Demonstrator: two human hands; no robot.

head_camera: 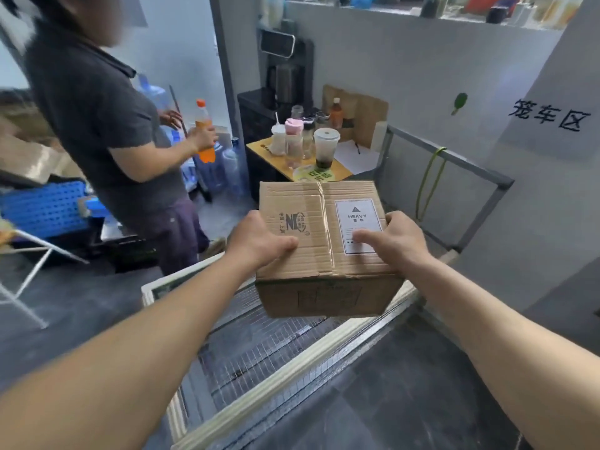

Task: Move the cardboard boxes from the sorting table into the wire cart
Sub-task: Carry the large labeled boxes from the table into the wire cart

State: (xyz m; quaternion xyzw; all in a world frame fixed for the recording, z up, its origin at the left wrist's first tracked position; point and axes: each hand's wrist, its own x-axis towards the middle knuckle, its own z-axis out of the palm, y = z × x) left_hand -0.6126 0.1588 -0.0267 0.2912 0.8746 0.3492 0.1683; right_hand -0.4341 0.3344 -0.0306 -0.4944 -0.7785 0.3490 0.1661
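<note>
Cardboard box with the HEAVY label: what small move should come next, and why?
Probably lower the cardboard box straight down onto the mesh floor of the wire cart. The left hand and right hand grip its sides, thumbs on top, and it appears to hang over the mesh inside the cart's rim, not yet set down. The label reads HEAVY, so a slow descent seems wise.

Fingers of left hand (256,241) and right hand (397,241) hidden down cardboard box (311,203) sides, only thumbs show; label (358,222) small print unreadable; wire cart (259,352) mesh under box hidden; bystander (107,108) head blurred, cut by top edge.
</note>
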